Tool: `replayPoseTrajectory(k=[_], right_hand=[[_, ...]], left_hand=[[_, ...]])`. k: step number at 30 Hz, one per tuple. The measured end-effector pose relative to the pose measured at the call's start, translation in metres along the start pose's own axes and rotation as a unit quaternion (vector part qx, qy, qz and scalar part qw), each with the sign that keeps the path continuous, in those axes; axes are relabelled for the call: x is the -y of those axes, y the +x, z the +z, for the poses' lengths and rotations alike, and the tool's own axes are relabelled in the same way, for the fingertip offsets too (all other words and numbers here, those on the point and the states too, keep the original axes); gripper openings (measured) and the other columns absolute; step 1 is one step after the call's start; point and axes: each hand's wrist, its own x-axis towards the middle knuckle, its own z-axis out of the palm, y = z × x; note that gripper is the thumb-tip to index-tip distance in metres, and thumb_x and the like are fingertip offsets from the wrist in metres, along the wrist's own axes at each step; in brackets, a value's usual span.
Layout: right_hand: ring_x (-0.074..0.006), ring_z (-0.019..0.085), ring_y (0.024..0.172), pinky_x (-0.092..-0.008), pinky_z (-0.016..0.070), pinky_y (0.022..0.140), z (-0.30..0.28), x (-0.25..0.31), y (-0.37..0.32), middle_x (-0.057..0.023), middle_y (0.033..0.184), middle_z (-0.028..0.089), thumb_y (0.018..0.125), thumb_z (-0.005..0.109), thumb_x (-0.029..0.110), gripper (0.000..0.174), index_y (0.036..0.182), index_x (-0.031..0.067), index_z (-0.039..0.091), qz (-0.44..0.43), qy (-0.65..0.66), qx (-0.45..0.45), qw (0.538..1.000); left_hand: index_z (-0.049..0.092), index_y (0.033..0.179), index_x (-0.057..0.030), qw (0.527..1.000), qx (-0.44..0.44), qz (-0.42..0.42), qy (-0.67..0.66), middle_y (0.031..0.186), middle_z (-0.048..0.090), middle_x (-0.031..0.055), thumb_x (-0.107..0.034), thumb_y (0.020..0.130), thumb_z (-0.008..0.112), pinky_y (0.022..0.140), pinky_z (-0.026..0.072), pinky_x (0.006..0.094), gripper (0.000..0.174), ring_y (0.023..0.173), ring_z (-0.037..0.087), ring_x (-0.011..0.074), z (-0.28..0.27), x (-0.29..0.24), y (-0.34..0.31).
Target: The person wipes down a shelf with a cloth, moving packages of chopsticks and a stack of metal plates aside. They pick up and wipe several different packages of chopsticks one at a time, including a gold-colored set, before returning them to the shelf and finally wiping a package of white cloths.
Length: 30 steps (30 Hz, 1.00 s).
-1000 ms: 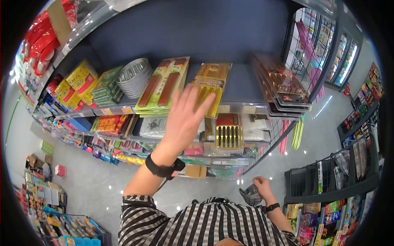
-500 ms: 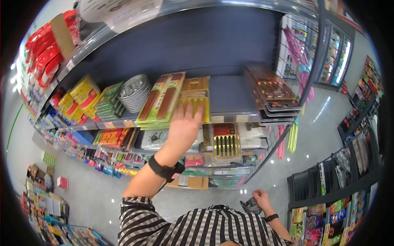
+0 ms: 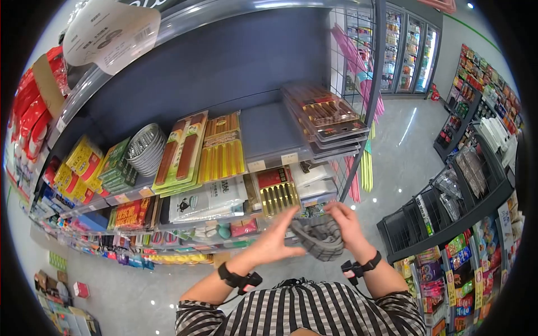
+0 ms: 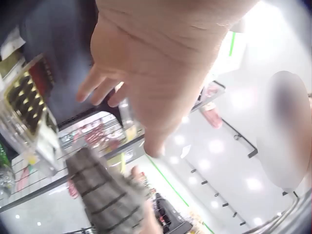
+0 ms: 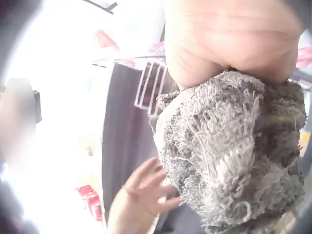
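Observation:
A grey cloth with dark lines (image 3: 318, 239) is gripped by my right hand (image 3: 348, 225) in front of the shelf. My left hand (image 3: 273, 242) stands just left of the cloth, fingers spread and holding nothing. The left wrist view has my left palm (image 4: 156, 63) above the cloth (image 4: 105, 195). In the right wrist view, the cloth's shaggy side (image 5: 219, 151) hangs bunched from my right hand (image 5: 234, 41), with my left hand (image 5: 139, 202) beyond it. Packs of yellow chopsticks (image 3: 222, 159) and brown chopsticks (image 3: 182, 148) lie on the shelf behind.
Metal bowls (image 3: 147, 150), green boxes (image 3: 119, 168) and yellow tins (image 3: 78, 168) stand left on the shelf. Stacked dark packs (image 3: 330, 115) sit right, beside a wire side panel. A black rack (image 3: 414, 224) stands at the right, and lower shelves hold more goods.
My left hand has come away from the chopstick packs, down towards the cloth. My right hand has raised the cloth from low at my side to the front. The head view has turned right.

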Motion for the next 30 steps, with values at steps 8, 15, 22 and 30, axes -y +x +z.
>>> replayPoseTrajectory(k=[8, 15, 22, 30], right_hand=[[-0.0171, 0.057, 0.104, -0.0313, 0.0437, 0.092, 0.046, -0.03, -0.003, -0.0079, 0.114, 0.06, 0.082, 0.068, 0.017, 0.044, 0.121, 0.0035, 0.054, -0.11, -0.246, 0.215, 0.939], [-0.0178, 0.06, 0.098, -0.0313, 0.047, 0.087, -0.015, -0.069, -0.028, -0.0098, 0.108, 0.064, 0.078, 0.073, 0.021, 0.05, 0.122, 0.0035, 0.055, 0.066, -0.249, 0.246, 0.934], [-0.0168, 0.06, 0.091, -0.0303, 0.0484, 0.082, -0.066, -0.064, -0.044, -0.0112, 0.101, 0.064, 0.077, 0.072, 0.02, 0.045, 0.116, 0.0025, 0.058, 0.112, -0.237, 0.07, 0.962], [-0.0293, 0.065, 0.085, -0.0354, 0.0517, 0.077, -0.111, -0.14, -0.052, -0.0178, 0.089, 0.067, 0.073, 0.073, 0.04, 0.053, 0.115, 0.0096, 0.061, 0.165, -0.521, 0.095, 0.832]], left_hand=[[0.025, 0.144, -0.0008, 0.934, -0.018, -0.236, -0.267, 0.134, 0.048, 0.0194, -0.012, 0.069, 0.08, 0.102, 0.0385, 0.0341, 0.093, 0.123, 0.047, 0.0237, 0.038, 0.05, -0.028], [0.037, 0.139, -0.0015, 0.961, 0.141, -0.224, -0.082, 0.129, 0.053, 0.0209, -0.031, 0.079, 0.074, 0.097, 0.0439, 0.0376, 0.076, 0.118, 0.053, 0.0274, 0.032, 0.061, -0.03], [0.047, 0.133, -0.005, 0.968, 0.053, -0.203, -0.135, 0.113, 0.064, 0.0136, -0.02, 0.085, 0.069, 0.087, 0.0515, 0.0328, 0.055, 0.099, 0.064, 0.0221, 0.016, 0.048, -0.022], [0.053, 0.126, -0.0013, 0.955, -0.009, -0.261, -0.141, 0.107, 0.067, 0.0115, -0.015, 0.086, 0.067, 0.086, 0.0517, 0.0298, 0.044, 0.094, 0.065, 0.0169, 0.009, 0.108, -0.091]])
